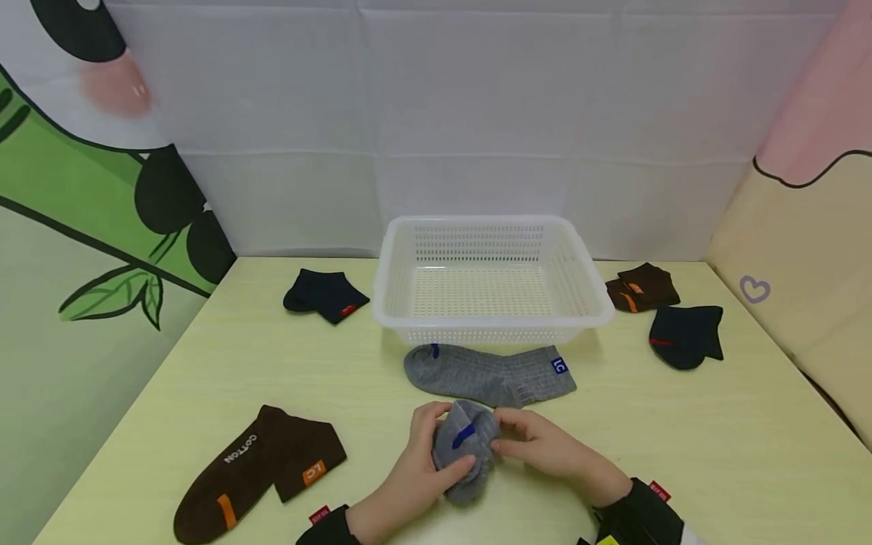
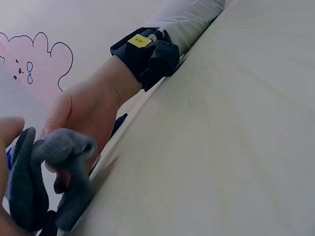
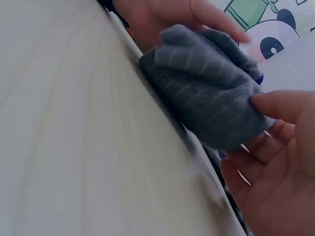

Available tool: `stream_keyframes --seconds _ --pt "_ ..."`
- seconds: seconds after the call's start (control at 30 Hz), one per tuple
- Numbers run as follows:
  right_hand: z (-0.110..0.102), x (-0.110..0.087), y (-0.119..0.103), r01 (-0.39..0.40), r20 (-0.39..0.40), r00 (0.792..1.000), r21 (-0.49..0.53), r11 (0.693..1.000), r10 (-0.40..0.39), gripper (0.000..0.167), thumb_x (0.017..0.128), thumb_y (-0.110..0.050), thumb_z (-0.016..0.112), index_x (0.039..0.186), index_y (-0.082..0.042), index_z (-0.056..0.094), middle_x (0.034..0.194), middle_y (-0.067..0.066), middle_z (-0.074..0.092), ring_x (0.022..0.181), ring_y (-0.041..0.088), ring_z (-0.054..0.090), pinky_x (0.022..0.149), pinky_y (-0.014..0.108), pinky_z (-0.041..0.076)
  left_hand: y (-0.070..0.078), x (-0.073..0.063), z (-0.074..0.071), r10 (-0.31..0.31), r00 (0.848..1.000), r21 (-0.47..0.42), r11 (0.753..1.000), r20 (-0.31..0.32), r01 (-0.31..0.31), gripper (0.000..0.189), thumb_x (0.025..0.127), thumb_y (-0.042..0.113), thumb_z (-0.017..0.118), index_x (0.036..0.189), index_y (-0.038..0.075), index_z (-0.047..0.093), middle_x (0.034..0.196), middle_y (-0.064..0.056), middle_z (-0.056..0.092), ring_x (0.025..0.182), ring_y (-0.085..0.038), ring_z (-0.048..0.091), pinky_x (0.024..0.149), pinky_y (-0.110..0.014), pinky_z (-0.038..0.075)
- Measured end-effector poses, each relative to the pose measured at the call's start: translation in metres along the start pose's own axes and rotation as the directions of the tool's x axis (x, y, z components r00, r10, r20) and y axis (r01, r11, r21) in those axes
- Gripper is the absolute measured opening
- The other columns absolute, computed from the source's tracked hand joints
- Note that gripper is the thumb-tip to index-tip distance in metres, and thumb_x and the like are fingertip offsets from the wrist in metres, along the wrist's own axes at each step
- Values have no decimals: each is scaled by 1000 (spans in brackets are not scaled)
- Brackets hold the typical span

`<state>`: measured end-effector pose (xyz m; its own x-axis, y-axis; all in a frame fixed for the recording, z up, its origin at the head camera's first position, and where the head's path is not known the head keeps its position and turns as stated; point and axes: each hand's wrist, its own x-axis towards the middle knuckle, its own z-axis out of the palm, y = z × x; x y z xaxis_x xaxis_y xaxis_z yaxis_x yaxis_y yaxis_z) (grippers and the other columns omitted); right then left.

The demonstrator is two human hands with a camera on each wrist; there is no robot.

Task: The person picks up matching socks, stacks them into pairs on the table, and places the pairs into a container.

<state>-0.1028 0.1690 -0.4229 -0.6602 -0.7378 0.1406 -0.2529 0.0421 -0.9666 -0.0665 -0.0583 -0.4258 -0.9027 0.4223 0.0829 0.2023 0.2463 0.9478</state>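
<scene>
Left fingers (image 1: 424, 424) grip the bundled grey sock (image 1: 468, 448), apparently to steady it, as right fingers (image 1: 512, 418) pinch its edge! Just beyond them, handily close, lies a flat grey sock (image 1: 487, 375).

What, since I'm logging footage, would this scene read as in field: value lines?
Container: white basket, far side of table
Left hand: grips bunched grey sock
Right hand: pinches the same sock
Before basket: flat grey sock
Left of basket: dark sock bundle
Right of basket: brown sock bundle; nearer, second dark bundle
Front left: brown sock marked COTTON
Unclear: sock count per bundle
</scene>
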Motion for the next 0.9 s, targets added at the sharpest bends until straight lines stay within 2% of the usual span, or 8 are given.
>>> stream_keyframes --seconds 0.07,0.23,0.3,0.43,0.53,0.67,0.8,0.9 --pt "0 0 -2 8 2 1000 23 1000 -8 13 96 -4 48 101 8 50 94 -3 55 87 0 51 75 21 42 1 -1 0 -7 999 15 1000 34 6 76 86 27 69 143 11 21 140 -10 22 119 -23 37 94 -30 38" --pt "-1 -1 -3 37 38 998 78 996 -40 17 98 -4 45 105 11 48 82 14 57 78 -1 53 66 20 43 0 -2 0 -4 999 20 1000 51 3 89 83 25 72 144 8 10 141 -14 22 122 -30 39 93 -33 41" --pt "-2 -1 -3 39 56 997 90 995 -44 21 98 -4 44 110 12 50 89 18 61 81 -1 57 70 19 47 -1 -2 0 7 998 18 1000 61 -8 90 82 24 74 143 7 10 141 -15 23 122 -30 39 94 -33 40" --pt "-3 -1 -4 22 103 994 95 995 -32 28 100 -6 43 118 11 53 108 19 63 94 1 60 80 21 49 -3 -2 1 18 988 29 999 152 -23 105 76 27 80 147 10 3 143 -15 18 130 -29 32 102 -38 35" --pt "-3 -1 -4 -3 138 990 90 996 -10 29 100 -8 42 121 8 54 114 24 60 99 2 59 84 23 49 -4 -2 1 21 980 41 999 198 -29 110 75 28 81 148 12 0 142 -15 18 132 -27 27 104 -39 33" --pt "-3 -3 -5 -29 189 982 21 999 25 37 96 -12 52 130 2 50 124 19 58 107 3 56 91 23 45 -5 -2 1 11 983 45 999 185 -19 107 76 29 79 148 13 1 139 -12 23 128 -26 32 103 -38 34" --pt "-5 -6 -6 -17 226 973 -135 991 47 62 87 -20 68 141 -4 41 138 12 50 120 4 49 98 23 40 -5 -2 1 -10 986 32 999 166 5 102 79 32 77 148 14 4 138 -11 26 124 -25 38 101 -36 35" --pt "-6 -6 -7 -7 245 968 -208 978 59 73 83 -23 72 144 -6 36 142 13 46 123 5 46 99 23 39 -3 -1 -1 -21 990 1 1000 141 21 87 85 26 70 147 14 9 136 -10 31 120 -22 43 98 -31 37"
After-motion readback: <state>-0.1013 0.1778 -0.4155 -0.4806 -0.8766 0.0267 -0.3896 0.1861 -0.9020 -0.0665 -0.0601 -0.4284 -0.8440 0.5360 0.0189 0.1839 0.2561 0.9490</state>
